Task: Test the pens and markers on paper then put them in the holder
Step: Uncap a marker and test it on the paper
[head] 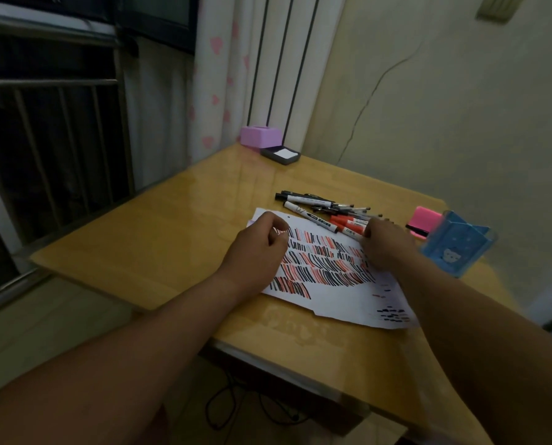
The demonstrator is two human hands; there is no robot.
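A white paper sheet [348,297] covered in rows of red and black test strokes lies on the wooden table [178,239]. Beyond it is a pile of pens and markers [319,205], some black and white, some red. My left hand [261,245] rests on the sheet's upper left part with loosely curled fingers and holds nothing. At the near end of the pile, the fingers of my right hand [387,242] close round the end of a red marker [348,223]. A translucent blue pen holder [457,248] with a cat picture stands just right of that hand.
A pink block [424,220] lies behind the holder. At the table's far corner sit a purple box [260,136] and a dark tray of white notes [281,154]. Window bars are on the left, a curtain and a wall behind. Cables hang under the table.
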